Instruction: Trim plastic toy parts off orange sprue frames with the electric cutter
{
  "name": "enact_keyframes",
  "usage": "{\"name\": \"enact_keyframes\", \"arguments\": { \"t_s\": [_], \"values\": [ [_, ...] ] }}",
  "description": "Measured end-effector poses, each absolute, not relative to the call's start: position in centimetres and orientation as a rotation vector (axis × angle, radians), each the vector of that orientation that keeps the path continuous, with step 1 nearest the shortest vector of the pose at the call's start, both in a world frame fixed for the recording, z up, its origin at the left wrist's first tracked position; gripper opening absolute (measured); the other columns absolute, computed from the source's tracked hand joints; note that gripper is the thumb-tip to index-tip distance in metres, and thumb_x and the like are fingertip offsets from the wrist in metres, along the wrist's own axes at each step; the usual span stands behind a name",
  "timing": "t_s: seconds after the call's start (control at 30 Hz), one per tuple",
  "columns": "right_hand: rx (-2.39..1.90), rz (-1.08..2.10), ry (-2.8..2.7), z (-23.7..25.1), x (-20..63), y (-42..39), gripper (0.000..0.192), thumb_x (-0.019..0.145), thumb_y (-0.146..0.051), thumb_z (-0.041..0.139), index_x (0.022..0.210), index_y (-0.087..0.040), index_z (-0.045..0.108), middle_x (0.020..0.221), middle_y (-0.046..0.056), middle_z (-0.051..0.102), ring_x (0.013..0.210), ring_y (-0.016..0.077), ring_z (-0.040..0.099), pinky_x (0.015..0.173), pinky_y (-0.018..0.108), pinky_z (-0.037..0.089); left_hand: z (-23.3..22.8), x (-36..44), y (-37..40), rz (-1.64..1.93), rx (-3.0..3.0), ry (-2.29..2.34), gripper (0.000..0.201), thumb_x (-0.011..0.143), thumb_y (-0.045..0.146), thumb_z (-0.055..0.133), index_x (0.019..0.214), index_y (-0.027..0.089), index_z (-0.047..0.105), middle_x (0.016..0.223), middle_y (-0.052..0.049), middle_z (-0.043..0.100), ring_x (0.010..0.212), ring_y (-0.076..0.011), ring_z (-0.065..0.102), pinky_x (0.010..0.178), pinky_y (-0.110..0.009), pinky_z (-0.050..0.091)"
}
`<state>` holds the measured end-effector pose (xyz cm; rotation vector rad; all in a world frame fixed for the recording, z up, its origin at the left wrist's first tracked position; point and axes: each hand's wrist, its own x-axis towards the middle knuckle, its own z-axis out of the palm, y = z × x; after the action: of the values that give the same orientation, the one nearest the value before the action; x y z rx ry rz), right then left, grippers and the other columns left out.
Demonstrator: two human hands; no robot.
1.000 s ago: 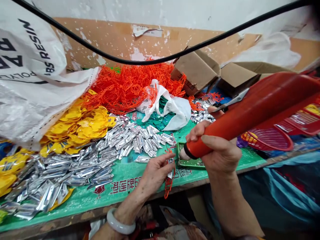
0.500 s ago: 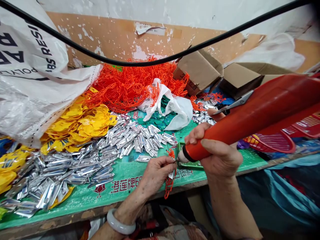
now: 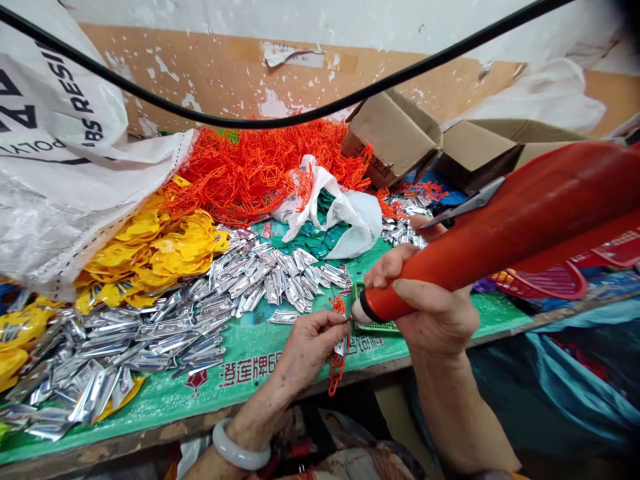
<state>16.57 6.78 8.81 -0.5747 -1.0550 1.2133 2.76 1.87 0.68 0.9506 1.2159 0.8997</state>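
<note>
My right hand (image 3: 435, 307) is wrapped round a thick red electric screwdriver (image 3: 480, 227), tilted down to the left, with a black ring and pale nose. A metal lever-like piece (image 3: 470, 200) lies along its upper side, near a finger. Pinched in the fingertips of my left hand (image 3: 310, 347) is an orange plastic piece (image 3: 337, 373) with a silvery part against it. The screwdriver's nose comes right up to these fingers; a thin dark bit shows between them, but its contact is too small to make out. Behind the nose sits a green basket (image 3: 380, 328).
Silver metal pieces (image 3: 170, 330) spread over the green-covered table (image 3: 165, 413). Yellow plastic parts (image 3: 165, 247), an orange heap (image 3: 250, 173) and a white bag (image 3: 363, 217) with green pieces lie behind. Cardboard boxes (image 3: 395, 137) and red baskets (image 3: 550, 283) are rightward. A black cable (image 3: 260, 124) crosses above.
The whole view has shifted slightly, so things appear a little further left. Both hands keep their grips, and the screwdriver's nose stays beside the orange piece.
</note>
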Motion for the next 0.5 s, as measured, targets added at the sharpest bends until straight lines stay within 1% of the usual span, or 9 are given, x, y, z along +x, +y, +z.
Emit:
{"name": "enact_keyframes", "arguments": {
  "t_s": [0.07, 0.13, 0.2, 0.27, 0.4, 0.5],
  "values": [
    [-0.583, 1.199, -1.037, 9.3, 16.7, 6.7, 0.024, 0.062, -0.010, 0.066, 0.079, -0.025, 0.061, 0.067, -0.003, 0.058, 0.059, 0.0150, 0.056, 0.064, 0.036, 0.051, 0.6, 2.7, 1.9, 0.914, 0.940, 1.216, 0.025, 0.075, 0.035, 0.068, 0.086, 0.013, 0.073, 0.064, 0.003, 0.052, 0.058, -0.0123, 0.042, 0.055, -0.025, 0.034],
    [-0.561, 1.197, -1.034, 9.7, 17.0, 6.6, 0.023, 0.063, -0.009, 0.066, 0.079, -0.026, 0.061, 0.068, -0.003, 0.058, 0.059, 0.0148, 0.056, 0.064, 0.036, 0.051, 0.4, 2.6, 1.9, 0.938, 0.937, 1.219, 0.032, 0.075, 0.035, 0.069, 0.098, 0.013, 0.074, 0.059, 0.006, 0.047, 0.054, -0.0111, 0.039, 0.053, -0.025, 0.031],
    [-0.524, 1.212, -1.045, 10.0, 17.3, 6.3, 0.020, 0.065, -0.009, 0.067, 0.075, -0.026, 0.060, 0.070, -0.003, 0.058, 0.061, 0.0147, 0.057, 0.063, 0.035, 0.051, 0.2, 2.5, 1.9, 0.965, 0.934, 1.218, 0.041, 0.074, 0.035, 0.071, 0.110, 0.013, 0.071, 0.055, 0.009, 0.042, 0.051, -0.0102, 0.037, 0.051, -0.024, 0.029],
    [-0.510, 1.233, -1.064, 10.2, 17.4, 5.9, 0.018, 0.067, -0.010, 0.068, 0.073, -0.025, 0.060, 0.071, -0.003, 0.057, 0.062, 0.0146, 0.058, 0.063, 0.035, 0.051, 0.1, 2.4, 2.0, 0.983, 0.923, 1.218, 0.048, 0.075, 0.037, 0.071, 0.116, 0.014, 0.067, 0.054, 0.010, 0.040, 0.049, -0.0095, 0.036, 0.049, -0.023, 0.028],
    [-0.538, 1.250, -1.074, 9.9, 17.2, 5.1, 0.023, 0.067, -0.012, 0.070, 0.081, -0.028, 0.061, 0.070, -0.004, 0.058, 0.061, 0.0151, 0.057, 0.066, 0.036, 0.051, 0.3, 2.2, 2.0, 0.953, 0.907, 1.207, 0.050, 0.078, 0.045, 0.068, 0.118, 0.015, 0.065, 0.053, 0.010, 0.041, 0.046, -0.0085, 0.035, 0.046, -0.022, 0.025],
    [-0.549, 1.268, -1.060, 9.4, 16.7, 4.7, 0.029, 0.066, -0.010, 0.069, 0.086, -0.029, 0.061, 0.070, -0.004, 0.060, 0.061, 0.0152, 0.058, 0.065, 0.035, 0.052, 0.5, 2.2, 2.0, 0.922, 0.913, 1.195, 0.045, 0.078, 0.046, 0.068, 0.110, 0.014, 0.067, 0.051, 0.011, 0.040, 0.044, -0.0078, 0.032, 0.045, -0.022, 0.023]
  ]
}}
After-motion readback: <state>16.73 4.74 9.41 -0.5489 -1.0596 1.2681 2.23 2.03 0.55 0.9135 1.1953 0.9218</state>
